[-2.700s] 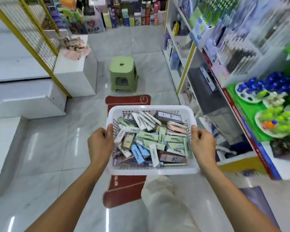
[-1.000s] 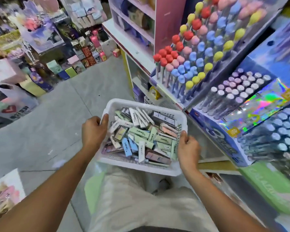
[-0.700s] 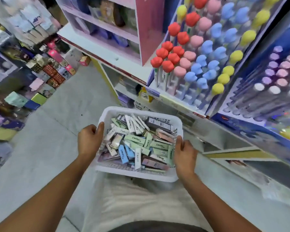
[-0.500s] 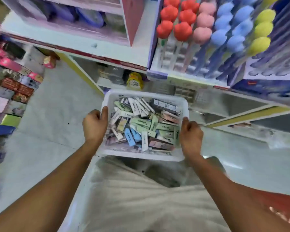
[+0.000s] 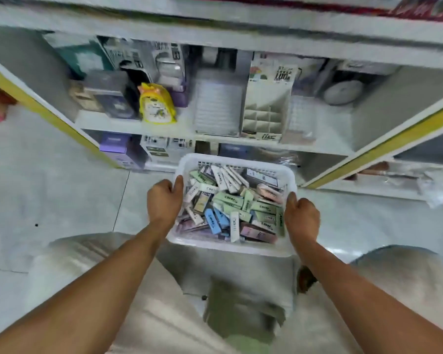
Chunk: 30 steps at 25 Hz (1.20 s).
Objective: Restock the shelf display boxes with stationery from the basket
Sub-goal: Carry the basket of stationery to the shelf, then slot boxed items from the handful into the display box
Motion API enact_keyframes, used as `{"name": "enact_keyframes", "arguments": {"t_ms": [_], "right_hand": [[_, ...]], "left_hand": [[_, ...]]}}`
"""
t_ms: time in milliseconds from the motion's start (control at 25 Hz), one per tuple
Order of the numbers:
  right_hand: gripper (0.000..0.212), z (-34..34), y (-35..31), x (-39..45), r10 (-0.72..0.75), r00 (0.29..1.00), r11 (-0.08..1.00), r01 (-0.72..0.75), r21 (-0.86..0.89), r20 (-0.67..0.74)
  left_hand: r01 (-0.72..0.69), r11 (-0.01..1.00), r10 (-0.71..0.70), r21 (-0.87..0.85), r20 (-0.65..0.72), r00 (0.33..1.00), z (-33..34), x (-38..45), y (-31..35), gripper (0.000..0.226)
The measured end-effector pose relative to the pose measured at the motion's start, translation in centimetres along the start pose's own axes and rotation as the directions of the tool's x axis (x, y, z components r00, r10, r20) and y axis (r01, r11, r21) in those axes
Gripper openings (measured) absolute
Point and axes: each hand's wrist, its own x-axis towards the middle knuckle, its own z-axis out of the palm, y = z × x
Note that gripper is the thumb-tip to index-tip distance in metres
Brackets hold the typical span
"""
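Head view, what fills most of it?

— Shelving (image 5: 241, 34) across the whole upper half of the frame, white boards with yellow edging running down at upper left and right. Below it, pale floor tiles (image 5: 49, 190) at left and right, and the person's light trousers (image 5: 138, 310) along the bottom.

— And on the shelves?

— Blurred boxes mostly. At centre right a white display box (image 5: 264, 116) with a grid of open compartments, a flat clear tray (image 5: 216, 108) just left of it, and a yellow packet (image 5: 157, 104) further left.

— Where is the basket?

— White plastic basket (image 5: 230, 247), centre of the frame, held out in front of the lowest shelf. It is heaped with small stationery boxes (image 5: 234, 203), green, white, blue, pink, lying at all angles.

— The hands?

— Left hand (image 5: 164, 203) grips the basket's left rim, thumb hooked over the edge, fingers curled under. Right hand (image 5: 302, 215) grips the right rim the same way, thumb on top. Both forearms reach in from the bottom corners.
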Motion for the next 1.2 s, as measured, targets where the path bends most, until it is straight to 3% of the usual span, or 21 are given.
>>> {"name": "enact_keyframes", "arguments": {"t_ms": [280, 400, 600, 840, 1040, 1200], "right_hand": [[0.056, 6.9, 3.0, 5.9, -0.018, 1.0, 0.999, 0.018, -0.042, 0.001], [0.055, 6.7, 4.1, 5.7, -0.087, 0.996, 0.995, 0.086, -0.054, -0.015], [0.048, 4.6, 5.9, 5.2, -0.158, 0.987, 0.987, 0.158, -0.022, -0.02], [0.044, 6.3, 9.1, 5.9, -0.085, 0.996, 0.996, 0.084, 0.036, 0.031], [0.039, 11.1, 12.3, 8.5, -0.005, 0.995, 0.999, 0.0, 0.047, 0.102], [0.028, 15.5, 14.4, 10.9, 0.08, 0.978, 0.996, -0.071, -0.051, 0.193]], "left_hand": [[0.093, 0.989, -0.098, 0.114, 0.036, 0.995, 10.5, 1.5, -4.8, 0.05], [0.215, 0.973, -0.224, 0.088, 0.106, 0.969, 10.7, 0.3, -5.5, 0.043], [0.247, 0.962, -0.264, 0.114, 0.169, 0.95, 10.0, -2.3, -4.6, 0.034], [0.244, 0.967, -0.253, 0.069, 0.207, 0.945, 12.1, -1.4, -4.0, 0.024], [0.272, 0.944, -0.316, 0.185, 0.288, 0.904, 17.7, 1.5, -6.2, 0.034], [0.295, 0.911, -0.383, 0.287, 0.327, 0.864, 22.3, 2.6, -9.1, 0.031]]}}
